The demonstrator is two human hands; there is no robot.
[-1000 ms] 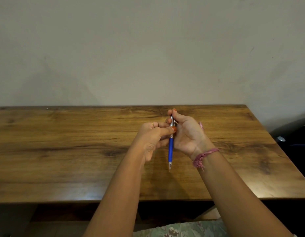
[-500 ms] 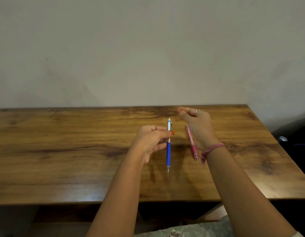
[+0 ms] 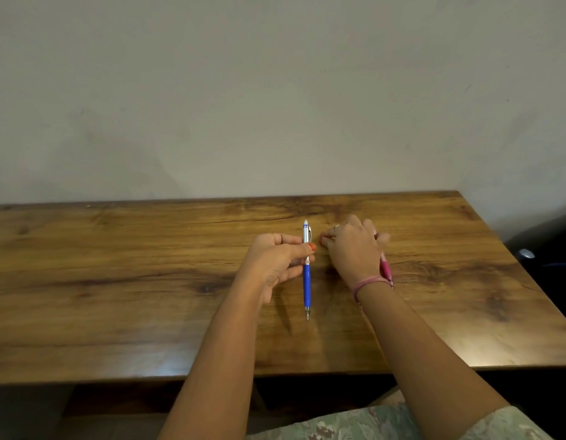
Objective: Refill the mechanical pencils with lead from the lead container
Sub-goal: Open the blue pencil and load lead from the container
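My left hand (image 3: 275, 258) pinches a blue mechanical pencil (image 3: 306, 281) between thumb and fingers above the wooden table (image 3: 116, 281). Its silver clip end with the white cap points away from me and its tip points toward me. My right hand (image 3: 351, 249) is just to the right, palm down and low over the table, fingers curled. A pink mechanical pencil (image 3: 385, 269) sticks out from under this hand by the thumb and the wrist, most of it hidden. No lead container is in sight; whatever lies under the right fingers is hidden.
The table runs against a plain wall, its right edge near a dark object with a small grey part (image 3: 526, 254). A pink thread band (image 3: 367, 284) circles my right wrist. Patterned fabric (image 3: 370, 423) shows below the front edge.
The hands were together on the blue pencil, then parted. My right hand has moved right and down to the table with the pink pencil. The left keeps the blue pencil almost still.
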